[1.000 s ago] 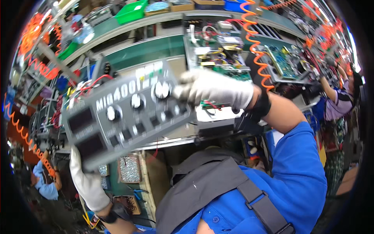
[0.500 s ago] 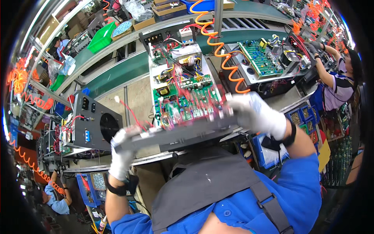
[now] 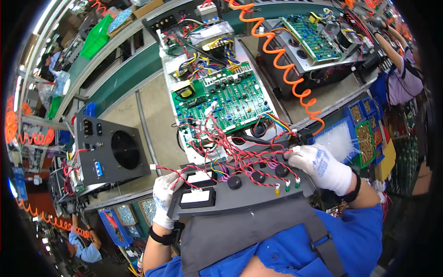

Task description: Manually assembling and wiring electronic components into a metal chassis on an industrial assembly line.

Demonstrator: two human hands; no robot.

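A dark grey control panel [image 3: 247, 196] lies tilted against the dark apron at my front, its wired face up. On it sit two white-backed rectangular meters [image 3: 197, 198], several round black knob-like parts [image 3: 234, 183] and small coloured indicator lights [image 3: 287, 186]. Gloved in white, my left hand [image 3: 165, 196] is closed round the panel's left end. At the far right corner, my right hand [image 3: 319, 168], also gloved, grips the panel's edge. Red twisted wires [image 3: 226, 141] run from the panel over to an open chassis with a green circuit board [image 3: 221, 99].
A dark grey housing with a round fan [image 3: 124, 150] stands left. Another open chassis [image 3: 314, 44] sits far right, behind an orange coiled hose [image 3: 277, 53]. Parts bins [image 3: 364, 143] line the right side, and blue bins [image 3: 113, 228] the lower left. A co-worker [image 3: 401, 78] stands at the right.
The panel has come down toward me and tipped from edge-on to nearly flat, so its meters and indicator lights show. Both hands moved with it, still gripping its ends.
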